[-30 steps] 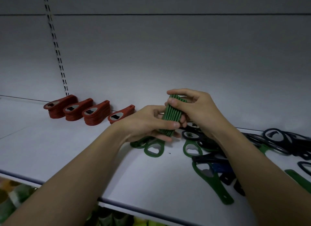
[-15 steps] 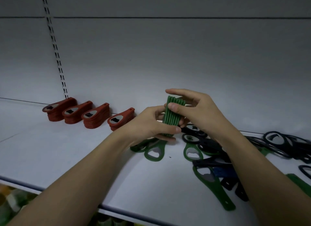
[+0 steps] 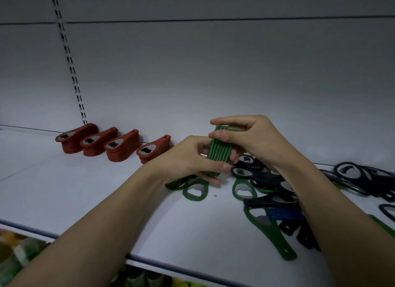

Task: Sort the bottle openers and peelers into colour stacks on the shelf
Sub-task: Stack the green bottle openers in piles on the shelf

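A bundle of several green bottle openers (image 3: 219, 153) stands on edge above the white shelf (image 3: 106, 201). My left hand (image 3: 188, 158) grips its lower part from the left, thumb across the front. My right hand (image 3: 250, 137) pinches its top from the right. Red opener stacks (image 3: 115, 145) line the back wall at left. Loose green openers (image 3: 195, 190) lie under my hands, and one long green opener (image 3: 271, 233) lies near the front.
A heap of black openers (image 3: 363, 179) and a blue one (image 3: 286, 215) cover the shelf at right. The shelf's front edge (image 3: 171, 267) runs below my arms, with coloured goods on a lower level. A slotted upright (image 3: 68, 62) runs up the back wall.
Both hands keep hold of the green bundle and have barely shifted; the fingers have adjusted slightly on it.
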